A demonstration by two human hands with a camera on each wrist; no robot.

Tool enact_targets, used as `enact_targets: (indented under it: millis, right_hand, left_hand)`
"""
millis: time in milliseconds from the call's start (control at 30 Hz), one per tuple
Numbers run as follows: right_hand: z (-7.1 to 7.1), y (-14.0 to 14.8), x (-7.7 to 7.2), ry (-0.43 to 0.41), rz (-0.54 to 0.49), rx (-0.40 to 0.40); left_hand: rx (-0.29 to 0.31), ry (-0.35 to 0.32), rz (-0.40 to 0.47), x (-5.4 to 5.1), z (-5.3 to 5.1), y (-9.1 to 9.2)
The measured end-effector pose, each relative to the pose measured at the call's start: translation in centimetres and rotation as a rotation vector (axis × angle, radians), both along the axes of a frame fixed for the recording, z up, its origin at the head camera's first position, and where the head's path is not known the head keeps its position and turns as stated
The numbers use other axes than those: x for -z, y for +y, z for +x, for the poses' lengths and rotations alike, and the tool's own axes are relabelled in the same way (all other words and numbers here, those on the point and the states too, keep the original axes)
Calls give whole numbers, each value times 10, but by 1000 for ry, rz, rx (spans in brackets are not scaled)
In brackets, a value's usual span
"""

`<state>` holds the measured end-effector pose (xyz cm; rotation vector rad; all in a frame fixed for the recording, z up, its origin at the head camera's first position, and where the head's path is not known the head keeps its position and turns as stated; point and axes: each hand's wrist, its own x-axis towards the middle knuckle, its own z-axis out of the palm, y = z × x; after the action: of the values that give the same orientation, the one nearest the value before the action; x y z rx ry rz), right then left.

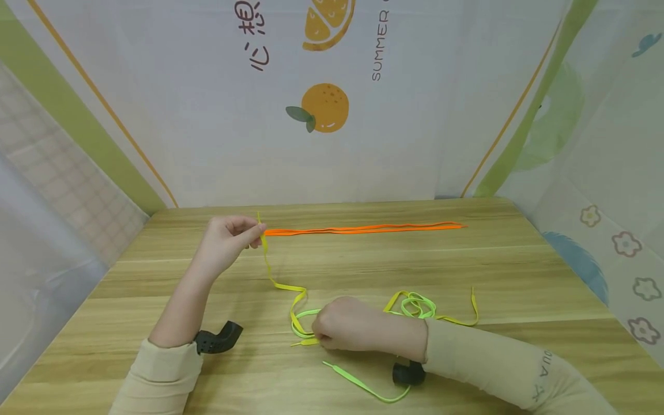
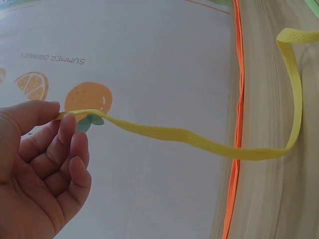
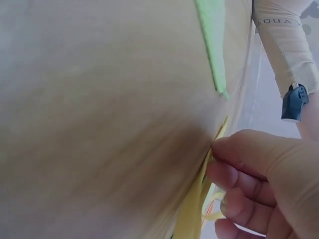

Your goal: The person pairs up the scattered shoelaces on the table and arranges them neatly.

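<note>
My left hand (image 1: 228, 239) is raised at the far left and pinches one end of a flat yellow shoelace (image 2: 169, 134) between thumb and fingertips. From there the lace hangs down to the table and curves toward my right hand (image 1: 347, 325). That hand is low over the tabletop, its thumb and index finger pinching yellow lace (image 3: 190, 214) close to a tip. Light green shoelace (image 1: 419, 304) lies looped with yellow on the right of this hand. A green end (image 1: 358, 380) stretches out nearer the front. The right palm and forearm hide the middle of the tangle.
Orange shoelaces (image 1: 363, 229) lie straight side by side along the back of the wooden table (image 1: 519, 265). Behind stands a white curtain (image 1: 207, 144) printed with oranges. Each wrist wears a black camera mount (image 1: 220, 339).
</note>
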<state>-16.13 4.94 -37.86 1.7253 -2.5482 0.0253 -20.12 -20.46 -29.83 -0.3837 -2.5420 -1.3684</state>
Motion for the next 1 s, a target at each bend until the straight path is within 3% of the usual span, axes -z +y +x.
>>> enact_targets:
  millis: [133,233,467,700,1000]
  right_hand:
    - [3,-3,-1,92,49,-3]
    - [2,-4,0,90,51,-2]
    - [0,2,-2,-88,-13,37]
    - [-1,16,-22,-282,-142,91]
    - [-6,31,-32,-295,-309,52]
  left_hand:
    - [-5,1,-5,0,0,0]
    - [-6,-3,-4,-1,0,0]
    - [-19,-22,1,-2,1,-2]
    - [-23,-16,-5,-4,2,-2]
    - [-26,-23,0,-4,3,-2]
